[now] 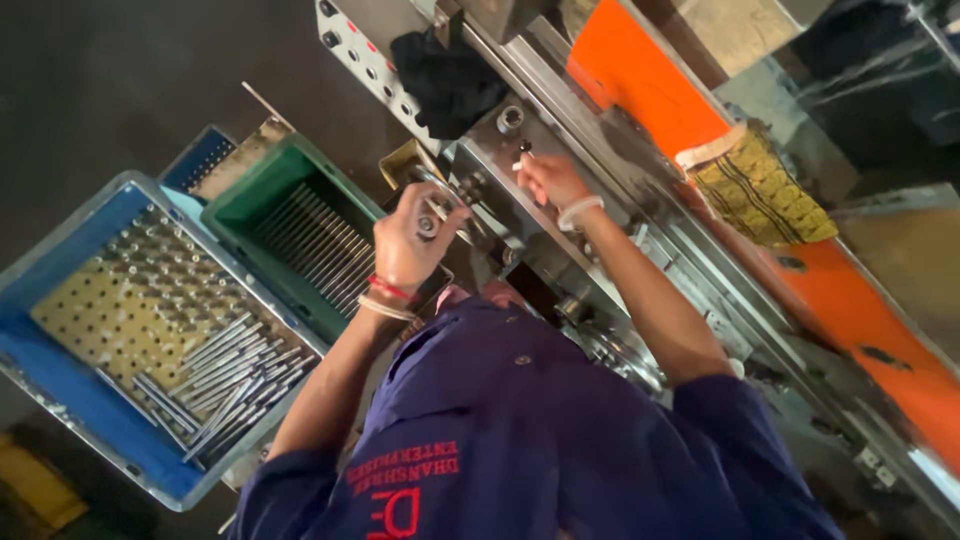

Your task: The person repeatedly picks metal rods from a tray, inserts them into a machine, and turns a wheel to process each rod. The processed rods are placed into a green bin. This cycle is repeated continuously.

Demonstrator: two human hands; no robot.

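Left hand: the left hand [412, 240] is closed round a short metal pin [428, 224], only the bright end showing between the fingers.
Right hand: the right hand [548, 178] is pinched shut on a small dark-tipped piece [523, 150], held at the steel machine bed [500, 190].
Handling: the pin looks stiff, solid and smooth, probably a little oily and apt to slip; a firm grip round the middle of the shank seems safest, leaving the ends free.
Just beside the left hand: a green crate [262, 195] with long steel rods [322, 240] lying side by side in it.
Further out from the left hand: a blue crate [75, 390] with a perforated yellow insert and a loose heap of finished rods [225, 385] in its near corner.
Beyond the right hand: a black rag [450, 75] draped on the machine, next to a perforated steel bracket [365, 60].
Farthest off, past the right hand: an orange machine guard [640, 85] and a yellow patterned cloth [765, 195] resting on it.
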